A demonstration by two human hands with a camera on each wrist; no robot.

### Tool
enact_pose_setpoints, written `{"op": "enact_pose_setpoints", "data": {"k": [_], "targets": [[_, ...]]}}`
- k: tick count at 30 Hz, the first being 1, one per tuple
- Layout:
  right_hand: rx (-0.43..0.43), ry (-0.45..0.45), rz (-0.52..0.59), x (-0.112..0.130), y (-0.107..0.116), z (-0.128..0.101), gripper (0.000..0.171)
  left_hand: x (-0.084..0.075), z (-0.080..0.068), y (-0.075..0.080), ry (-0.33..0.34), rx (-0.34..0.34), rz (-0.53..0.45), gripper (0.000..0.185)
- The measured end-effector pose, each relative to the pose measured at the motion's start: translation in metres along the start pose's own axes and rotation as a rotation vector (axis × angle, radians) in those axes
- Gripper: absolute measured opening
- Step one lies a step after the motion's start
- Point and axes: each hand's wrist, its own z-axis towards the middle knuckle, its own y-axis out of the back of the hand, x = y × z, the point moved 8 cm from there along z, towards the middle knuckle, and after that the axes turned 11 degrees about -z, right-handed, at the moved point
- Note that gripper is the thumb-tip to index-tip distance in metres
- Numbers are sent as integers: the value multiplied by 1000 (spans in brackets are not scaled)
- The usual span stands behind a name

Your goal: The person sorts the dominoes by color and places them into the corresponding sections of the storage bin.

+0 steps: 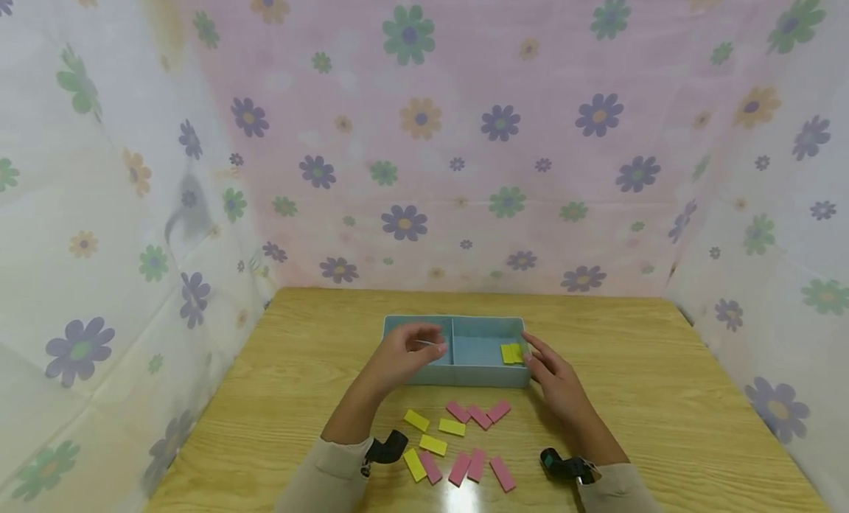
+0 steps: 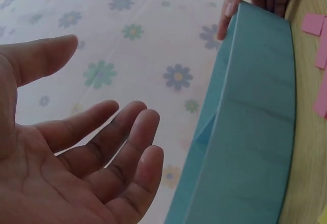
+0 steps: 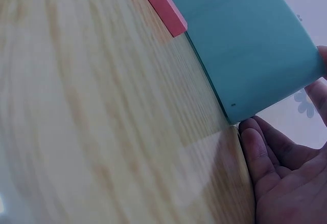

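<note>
A light-blue two-compartment box [image 1: 477, 377] stands on the table, with a couple of yellow tiles [image 1: 509, 354] in the right end of its right compartment. My right hand [image 1: 557, 384] holds the box's right end, one finger over the rim and the others curled against the outside near the bottom corner. Over the left compartment hovers my left hand [image 1: 403, 357]. In the left wrist view its palm shows bare, with thumb and fingers spread apart and nothing between them. Part of the left compartment is hidden behind this hand.
In front of the box lie several loose yellow tiles [image 1: 433, 445] and several pink tiles [image 1: 502, 474] on the wooden table [image 1: 265, 424]. Flower-patterned cloth [image 1: 464, 130] hangs at the back and both sides. Each wrist wears a black camera [image 1: 388, 448].
</note>
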Motion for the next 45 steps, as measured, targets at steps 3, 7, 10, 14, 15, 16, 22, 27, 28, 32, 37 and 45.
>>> {"op": "enact_pose_setpoints", "data": {"k": [3, 7, 10, 14, 15, 16, 22, 27, 28, 32, 37, 45], "targets": [[-6, -3, 2, -1, 2, -1, 52, 4, -6, 3, -23, 1, 36, 46], [-8, -9, 0, -1, 3, -2, 54, 7, -12, 5, -39, 6, 63, 42], [-8, -6, -3, 0, 2, -1, 55, 9, -15, 8, -25, 11, 50, 40], [-7, 11, 0, 3, 0, 2, 55, 10, -17, 12, 0, 15, 57, 38], [-7, 14, -1, 3, -1, 3, 55, 10, -17, 13, 9, 14, 63, 37], [-6, 15, -2, 3, -1, 4, 55, 11, -17, 13, 8, 15, 80, 37], [-10, 9, -11, 3, -1, 3, 55, 22, -17, 14, 22, 57, 131, 36], [-9, 11, -18, 4, -1, 0, 55, 40, -24, 17, 43, 84, 149, 35], [-7, 11, -19, 4, -1, -1, 55, 44, -25, 18, 52, 88, 148, 33], [-12, 15, -21, 3, 1, 0, 54, 56, -29, 16, 81, 116, 127, 27], [-16, 11, -17, 2, 3, 0, 52, 67, -32, 12, 98, 151, 82, 25], [-12, 4, -9, -1, 2, 1, 54, 83, -35, 11, 118, 154, 74, 28]]}}
